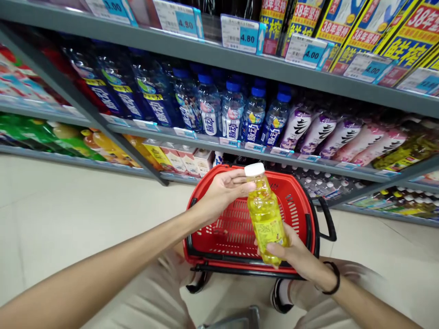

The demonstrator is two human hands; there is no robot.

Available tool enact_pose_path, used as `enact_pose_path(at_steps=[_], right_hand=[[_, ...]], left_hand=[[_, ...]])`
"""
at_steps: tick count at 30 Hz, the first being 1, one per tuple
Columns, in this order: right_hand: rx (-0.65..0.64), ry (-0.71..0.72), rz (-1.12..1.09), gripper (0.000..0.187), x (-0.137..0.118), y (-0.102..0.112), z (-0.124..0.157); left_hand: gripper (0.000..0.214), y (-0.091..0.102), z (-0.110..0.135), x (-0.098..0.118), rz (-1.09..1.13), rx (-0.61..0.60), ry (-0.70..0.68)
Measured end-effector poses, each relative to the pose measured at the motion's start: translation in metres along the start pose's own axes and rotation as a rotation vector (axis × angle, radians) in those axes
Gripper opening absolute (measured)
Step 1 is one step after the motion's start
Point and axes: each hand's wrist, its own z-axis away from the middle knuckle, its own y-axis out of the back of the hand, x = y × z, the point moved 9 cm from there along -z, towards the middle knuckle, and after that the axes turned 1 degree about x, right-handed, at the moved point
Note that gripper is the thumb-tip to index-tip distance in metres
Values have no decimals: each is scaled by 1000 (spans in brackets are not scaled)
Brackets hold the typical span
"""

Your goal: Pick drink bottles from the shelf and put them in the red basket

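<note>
Several blue-capped bottles marked 脉动 [209, 109] stand along the front edge of the middle shelf [166, 133]. Your left grip [224, 188] is narrow, thumb by the neck of the yellow bottle [265, 217], below its white cap [254, 169]; whether it pinches, I can't tell. That bottle tilts over the red basket [300, 194], between far and near edges, its label print too small to read. Your right grip [291, 249] holds the bottle's lower part. Rightward come AIN bottles [324, 130], with 4.00 tags [310, 54] and 鲜榨 cartons [334, 29] above.

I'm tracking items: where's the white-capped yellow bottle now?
In the head view, the yellow bottle is just right of centre, over the red basket, with the left hand at its neck and the right hand around its lower part.
</note>
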Motion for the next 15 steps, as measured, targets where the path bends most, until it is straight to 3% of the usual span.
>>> enact_pose_path(at_steps=[4, 8, 15], right_hand=[[1, 49, -2, 68, -2, 0, 3], [-53, 50, -30, 70, 3, -1, 4], [-157, 30, -53, 61, 8, -5, 9]], left_hand=[[42, 3, -2, 2, 25, 16, -25], [44, 1, -3, 1, -14, -13, -23], [43, 4, -6, 1, -52, -3, -52]])
